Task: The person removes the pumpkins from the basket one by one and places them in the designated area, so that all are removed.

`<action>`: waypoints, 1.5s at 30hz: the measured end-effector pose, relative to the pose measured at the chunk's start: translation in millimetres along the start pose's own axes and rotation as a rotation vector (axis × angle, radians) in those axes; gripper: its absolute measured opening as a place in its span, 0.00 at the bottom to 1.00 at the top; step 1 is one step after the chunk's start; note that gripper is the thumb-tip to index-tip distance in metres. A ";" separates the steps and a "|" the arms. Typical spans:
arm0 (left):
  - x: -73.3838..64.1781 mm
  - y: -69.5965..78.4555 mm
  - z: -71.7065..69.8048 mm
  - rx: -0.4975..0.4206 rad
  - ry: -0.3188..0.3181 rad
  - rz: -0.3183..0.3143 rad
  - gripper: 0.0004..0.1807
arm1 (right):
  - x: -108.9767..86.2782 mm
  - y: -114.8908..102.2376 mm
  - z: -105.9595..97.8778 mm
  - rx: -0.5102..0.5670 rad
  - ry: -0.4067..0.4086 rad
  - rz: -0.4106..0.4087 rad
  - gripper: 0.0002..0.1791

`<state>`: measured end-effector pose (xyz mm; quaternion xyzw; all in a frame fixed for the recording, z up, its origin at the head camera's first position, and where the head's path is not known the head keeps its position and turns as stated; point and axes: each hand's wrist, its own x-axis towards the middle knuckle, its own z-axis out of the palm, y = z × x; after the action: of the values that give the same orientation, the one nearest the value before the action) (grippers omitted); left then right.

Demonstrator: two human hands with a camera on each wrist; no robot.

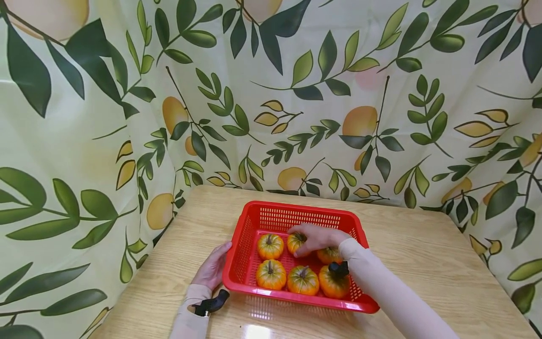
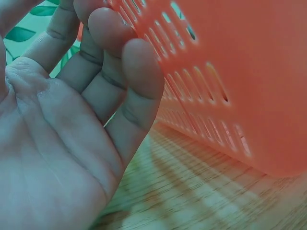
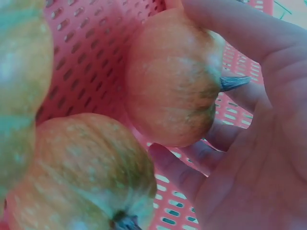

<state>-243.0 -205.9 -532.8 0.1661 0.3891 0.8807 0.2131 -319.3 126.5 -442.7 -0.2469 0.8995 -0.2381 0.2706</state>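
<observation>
A red plastic basket (image 1: pixel 296 206) with slotted walls holds several small orange pumpkins with greenish tops. Inside it, my right hand (image 1: pixel 315 238) grips the middle pumpkin of the back row (image 1: pixel 295 241). The right wrist view has this pumpkin (image 3: pixel 172 81) between thumb and fingers, stem toward the palm; a neighbouring pumpkin (image 3: pixel 86 167) lies close by. At the basket's left side, my left hand (image 1: pixel 213 266) touches the outer wall near the rim. In the left wrist view, the left hand's loosely bent fingers (image 2: pixel 144 72) lie against the slotted basket wall (image 2: pixel 268 86), palm turned up.
The basket stands on a light wood-grain table (image 1: pixel 432 254). Behind and to the left hangs a cloth (image 1: pixel 237 155) printed with leaves and fruit. A back-left pumpkin (image 1: pixel 270 246) and a front-row pumpkin (image 1: pixel 303 280) sit near the right hand.
</observation>
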 end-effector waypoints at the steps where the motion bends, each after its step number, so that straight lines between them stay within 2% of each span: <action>1: 0.3 0.2 0.1 0.000 -0.001 -0.001 0.22 | -1.0 -0.3 -1.4 0.009 0.001 -0.005 0.38; 11: 4.1 0.8 0.8 0.008 0.012 -0.009 0.22 | -17.2 -4.2 -17.1 0.002 0.053 -0.003 0.40; 36: 1.4 1.6 1.5 -0.033 -0.032 0.000 0.25 | -59.9 -0.1 -58.5 -0.030 0.213 -0.115 0.41; 45: 0.2 1.3 2.0 -0.030 -0.032 -0.010 0.24 | -77.0 9.8 -67.2 -0.006 0.253 -0.070 0.41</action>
<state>-242.5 -205.4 -530.4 0.1750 0.3731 0.8827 0.2260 -306.6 197.9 -370.0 -0.2471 0.9180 -0.2739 0.1457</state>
